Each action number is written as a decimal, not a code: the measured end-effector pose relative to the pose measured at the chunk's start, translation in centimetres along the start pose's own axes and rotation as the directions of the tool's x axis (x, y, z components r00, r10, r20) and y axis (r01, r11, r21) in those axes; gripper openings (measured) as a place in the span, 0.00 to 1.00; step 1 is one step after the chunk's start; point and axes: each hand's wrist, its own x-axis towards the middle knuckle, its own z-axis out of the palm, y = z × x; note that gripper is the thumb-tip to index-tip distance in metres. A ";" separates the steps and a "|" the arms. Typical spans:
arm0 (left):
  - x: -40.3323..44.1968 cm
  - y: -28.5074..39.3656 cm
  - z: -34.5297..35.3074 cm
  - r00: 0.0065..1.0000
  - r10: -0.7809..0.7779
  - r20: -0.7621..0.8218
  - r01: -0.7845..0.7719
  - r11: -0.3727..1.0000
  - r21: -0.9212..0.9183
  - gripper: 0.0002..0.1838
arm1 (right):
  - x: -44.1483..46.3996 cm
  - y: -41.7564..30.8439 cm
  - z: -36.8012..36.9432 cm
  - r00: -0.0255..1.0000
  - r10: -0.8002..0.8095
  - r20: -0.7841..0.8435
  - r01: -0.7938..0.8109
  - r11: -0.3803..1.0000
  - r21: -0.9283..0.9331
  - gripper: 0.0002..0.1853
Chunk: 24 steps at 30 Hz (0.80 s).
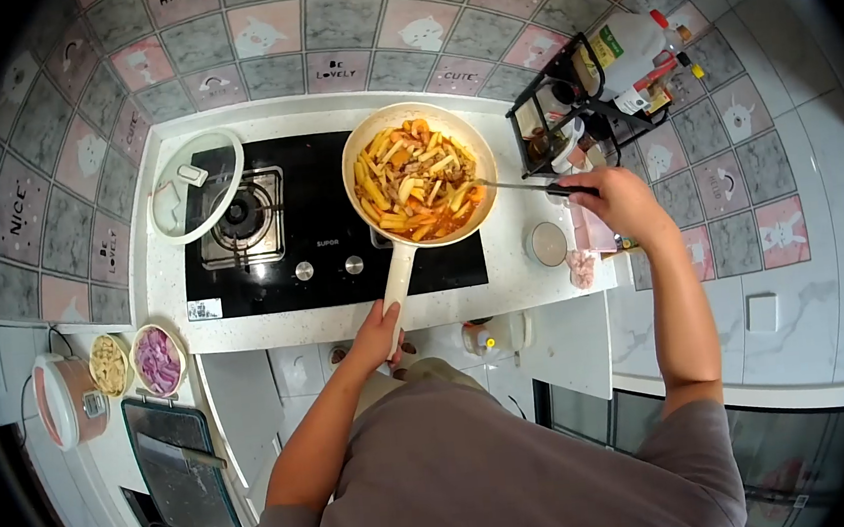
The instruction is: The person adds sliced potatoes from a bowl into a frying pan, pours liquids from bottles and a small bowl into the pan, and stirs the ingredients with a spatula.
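Observation:
A cream frying pan [482, 153] stands on the right side of the black gas hob. In it lie yellow strips, browned pieces and orange bits in reddish sauce, which I call the food [415, 179]. My left hand [376, 336] is wrapped round the pan's long handle [400, 277]. My right hand [620, 204], closed at the pan's right, grips a black-handled metal cooking utensil [526, 186]. Its thin shaft reaches over the pan's rim, and its far end is hidden at the food's right edge.
A glass lid [196, 186] rests beside the left burner [241, 214]. A black rack [583, 99] with bottles and a small glass [547, 244] stand on the right. Left are bowls of chopped purple onion [157, 360] and pale pieces [110, 365], and a cleaver [180, 452] on a board [186, 495].

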 end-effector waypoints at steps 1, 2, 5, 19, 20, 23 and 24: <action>0.1 0.0 0.0 1.000 0.000 0.003 0.000 1.000 0.002 0.16 | -0.5 -0.1 -0.4 1.000 0.004 -0.001 -0.004 1.000 0.000 0.12; 0.1 -0.1 0.0 1.000 0.000 0.008 0.001 1.000 -0.008 0.17 | -1.1 -0.3 -1.4 1.000 -0.003 0.002 0.003 1.000 0.006 0.12; 0.0 -0.1 -0.1 1.000 -0.005 0.016 0.005 1.000 -0.021 0.17 | -1.8 -0.6 -2.9 1.000 -0.005 0.015 0.005 1.000 -0.019 0.12; -0.6 0.6 -0.1 1.000 -0.013 0.015 0.013 1.000 -0.027 0.15 | -0.3 -0.8 -3.2 0.996 -0.031 -0.083 0.020 0.990 -0.138 0.16; -0.4 0.4 -0.2 1.000 -0.015 0.016 0.015 1.000 -0.006 0.15 | 0.2 -0.8 -3.5 0.997 0.049 -0.067 -0.059 0.986 -0.156 0.18; -0.2 0.3 -0.5 1.000 -0.025 0.009 0.024 1.000 0.013 0.16 | 2.5 -0.9 -2.8 0.990 -0.015 -0.138 -0.031 0.944 -0.327 0.19; -0.2 0.3 -0.5 0.999 -0.034 0.007 0.034 0.999 0.010 0.15 | 3.7 0.2 -1.4 0.985 -0.082 -0.152 0.022 0.933 -0.360 0.19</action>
